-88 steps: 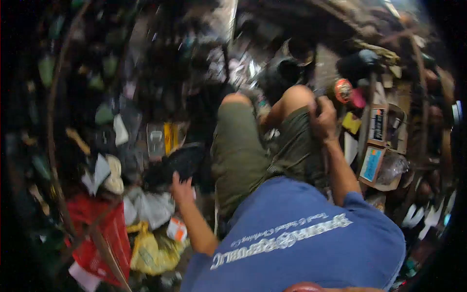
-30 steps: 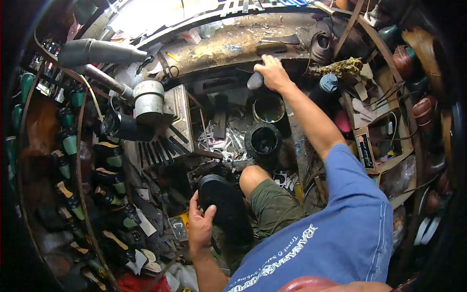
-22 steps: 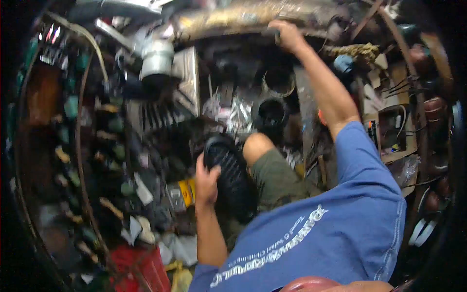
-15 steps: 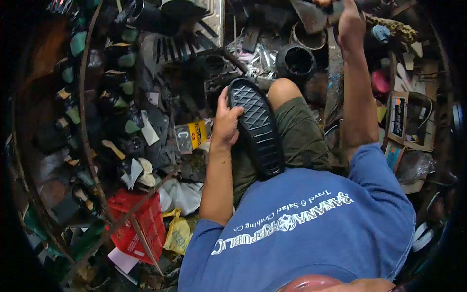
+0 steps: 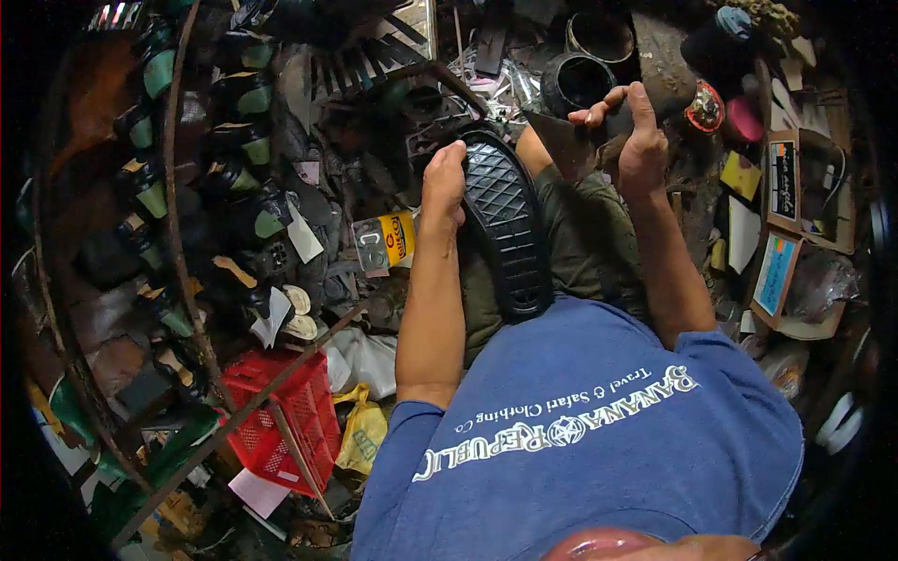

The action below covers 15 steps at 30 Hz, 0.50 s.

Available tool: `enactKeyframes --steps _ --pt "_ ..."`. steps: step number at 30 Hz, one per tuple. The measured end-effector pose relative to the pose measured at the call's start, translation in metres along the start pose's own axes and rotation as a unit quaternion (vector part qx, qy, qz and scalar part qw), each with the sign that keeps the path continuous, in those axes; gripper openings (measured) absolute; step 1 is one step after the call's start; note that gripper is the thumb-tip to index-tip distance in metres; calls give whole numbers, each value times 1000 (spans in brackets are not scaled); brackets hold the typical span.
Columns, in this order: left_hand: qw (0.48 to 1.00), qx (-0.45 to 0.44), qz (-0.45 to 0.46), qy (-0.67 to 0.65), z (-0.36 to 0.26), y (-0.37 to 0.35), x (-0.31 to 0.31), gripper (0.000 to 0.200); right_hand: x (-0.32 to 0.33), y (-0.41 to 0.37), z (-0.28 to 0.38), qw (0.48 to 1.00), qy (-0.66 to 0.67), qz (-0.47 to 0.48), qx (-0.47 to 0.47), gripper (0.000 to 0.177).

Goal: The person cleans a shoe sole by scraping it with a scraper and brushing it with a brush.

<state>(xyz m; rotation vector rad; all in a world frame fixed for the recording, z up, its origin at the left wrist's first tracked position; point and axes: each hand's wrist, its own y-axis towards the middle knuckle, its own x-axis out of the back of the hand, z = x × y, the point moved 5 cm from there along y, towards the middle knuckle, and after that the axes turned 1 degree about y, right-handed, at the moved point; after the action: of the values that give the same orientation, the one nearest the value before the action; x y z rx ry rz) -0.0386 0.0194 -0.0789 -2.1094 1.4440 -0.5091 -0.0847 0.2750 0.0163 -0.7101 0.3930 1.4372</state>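
My left hand point(image 5: 443, 183) grips the upper edge of a black rubber shoe sole point(image 5: 505, 229) with a diamond tread. The sole rests lengthwise on my lap, on olive shorts point(image 5: 585, 238). Just right of the sole's tip, my right hand point(image 5: 638, 140) holds a flat, dark, wedge-shaped piece point(image 5: 561, 140), index finger raised. The two hands are close together above my knee.
A red plastic crate point(image 5: 281, 421) and a yellow bag point(image 5: 360, 435) lie lower left. Rows of shoes point(image 5: 238, 159) line a curved rack at left. Black round cans point(image 5: 578, 79) stand ahead. Cardboard boxes point(image 5: 776, 271) and small packets sit at right. Scraps cover the floor.
My right hand has come back from the far shelf toward my lap, carrying the dark flat piece. My left hand has lifted the sole and laid it along my thigh.
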Motion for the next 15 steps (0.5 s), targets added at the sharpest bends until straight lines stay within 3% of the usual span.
enactKeyframes --steps 4,8,10,15 --pt "998 31 34 -49 -3 2 -6 37 -3 -3 -8 1000 -17 16 -2 38" --pt "1000 7 11 -1 -9 -1 -6 37 -17 -14 -14 997 -69 9 -15 35" --pt "1000 6 4 -13 -12 -6 -6 37 -15 -14 -14 979 -189 40 58 35" --pt "998 11 4 -62 -13 -9 -7 32 -14 -18 -5 996 -90 18 11 37"
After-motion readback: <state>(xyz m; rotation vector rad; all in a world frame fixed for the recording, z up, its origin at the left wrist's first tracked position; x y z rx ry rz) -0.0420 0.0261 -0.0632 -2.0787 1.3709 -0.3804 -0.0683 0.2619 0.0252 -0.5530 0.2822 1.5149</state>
